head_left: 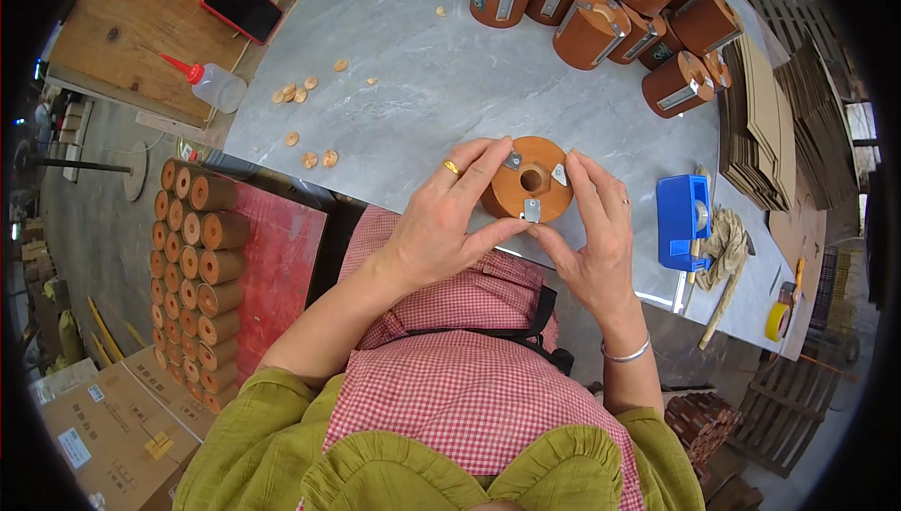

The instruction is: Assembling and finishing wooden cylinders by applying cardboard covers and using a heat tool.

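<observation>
Between my two hands is a round brown wooden block with a hole in its middle and three small metal tabs on its face. It is at the near edge of the grey marbled table. My left hand grips its left side, fingers at the upper left tab and thumb by the lower tab. On the other side my right hand holds it, fingertips beside the right tab and thumb at the lower rim. Both hands are closed around the block's edge. Its underside is hidden.
Several brown wooden cylinders with metal strips crowd the far right. Wooden discs lie left. A blue tape dispenser and rag sit right. Holed cylinders are stacked left, near a red-capped bottle and phone.
</observation>
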Available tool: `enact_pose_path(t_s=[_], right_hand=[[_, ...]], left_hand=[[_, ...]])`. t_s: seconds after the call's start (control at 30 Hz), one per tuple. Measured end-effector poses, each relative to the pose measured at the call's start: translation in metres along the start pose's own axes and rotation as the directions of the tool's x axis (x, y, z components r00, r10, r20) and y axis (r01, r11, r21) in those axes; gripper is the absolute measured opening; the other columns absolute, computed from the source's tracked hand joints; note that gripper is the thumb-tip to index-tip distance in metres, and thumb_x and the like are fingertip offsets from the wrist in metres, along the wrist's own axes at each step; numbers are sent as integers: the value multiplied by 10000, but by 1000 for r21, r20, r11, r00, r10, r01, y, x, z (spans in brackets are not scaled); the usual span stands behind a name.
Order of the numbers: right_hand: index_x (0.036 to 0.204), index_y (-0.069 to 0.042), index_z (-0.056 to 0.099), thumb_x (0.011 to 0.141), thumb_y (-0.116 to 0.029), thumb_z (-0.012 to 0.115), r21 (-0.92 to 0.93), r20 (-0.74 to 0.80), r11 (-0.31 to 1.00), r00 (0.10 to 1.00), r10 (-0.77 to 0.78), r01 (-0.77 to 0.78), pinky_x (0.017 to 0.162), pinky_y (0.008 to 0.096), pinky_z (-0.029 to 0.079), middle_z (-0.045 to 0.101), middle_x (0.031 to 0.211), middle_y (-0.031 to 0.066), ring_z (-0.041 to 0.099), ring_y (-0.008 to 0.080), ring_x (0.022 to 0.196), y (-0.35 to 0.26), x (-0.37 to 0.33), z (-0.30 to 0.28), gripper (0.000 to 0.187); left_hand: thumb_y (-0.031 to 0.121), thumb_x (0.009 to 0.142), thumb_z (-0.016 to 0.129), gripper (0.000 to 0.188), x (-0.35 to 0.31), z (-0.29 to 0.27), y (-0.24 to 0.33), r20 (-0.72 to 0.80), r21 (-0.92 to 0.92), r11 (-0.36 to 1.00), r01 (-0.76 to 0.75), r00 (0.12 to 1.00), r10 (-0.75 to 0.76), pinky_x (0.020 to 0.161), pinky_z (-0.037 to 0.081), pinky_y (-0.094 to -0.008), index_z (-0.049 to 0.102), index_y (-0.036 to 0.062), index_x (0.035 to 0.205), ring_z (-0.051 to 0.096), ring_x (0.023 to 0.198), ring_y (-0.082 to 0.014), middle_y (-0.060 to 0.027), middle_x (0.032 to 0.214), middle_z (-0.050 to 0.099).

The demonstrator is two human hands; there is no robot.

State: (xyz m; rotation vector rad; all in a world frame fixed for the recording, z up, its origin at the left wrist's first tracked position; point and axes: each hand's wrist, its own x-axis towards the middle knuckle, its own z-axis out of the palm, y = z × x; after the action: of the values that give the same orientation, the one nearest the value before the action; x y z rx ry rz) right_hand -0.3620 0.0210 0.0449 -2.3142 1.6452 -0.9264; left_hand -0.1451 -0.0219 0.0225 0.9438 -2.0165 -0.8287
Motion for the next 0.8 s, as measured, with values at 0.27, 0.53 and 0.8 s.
enact_pose_path(t_s=[0.27, 0.53, 0.8], right_hand=[[1446, 57, 519, 760, -134, 868, -32, -71, 999, 997, 8, -11, 1010, 460, 453, 575, 1406, 237, 606, 351, 1214, -6, -10, 11, 793], [1438, 51, 530, 753, -87, 848, 91, -94, 995, 995, 44, -35, 988, 445, 482, 584, 1386, 235, 612, 360, 1224, -8, -11, 13, 768], [1463, 77, 472, 774, -138, 840, 450, -29, 847, 943, 332, -284, 973, 427, 491, 569, 1341, 232, 588, 357, 1210, -19, -2, 14, 810]], left_hand=[[199, 842, 835, 765, -7, 11, 4, -100, 184, 978, -94, 988, 114, 995, 558, -427, 481, -57, 1470, 625, 1209, -394, -247, 1371, 559], [225, 826, 853, 713, -8, 13, 2, -138, 212, 972, -97, 982, 128, 940, 590, -403, 557, -49, 1414, 657, 1156, -355, -226, 1312, 603], [194, 802, 866, 748, -6, 12, -3, -166, 247, 955, -165, 964, 210, 872, 615, -401, 536, -50, 1428, 688, 1078, -358, -233, 1269, 619]])
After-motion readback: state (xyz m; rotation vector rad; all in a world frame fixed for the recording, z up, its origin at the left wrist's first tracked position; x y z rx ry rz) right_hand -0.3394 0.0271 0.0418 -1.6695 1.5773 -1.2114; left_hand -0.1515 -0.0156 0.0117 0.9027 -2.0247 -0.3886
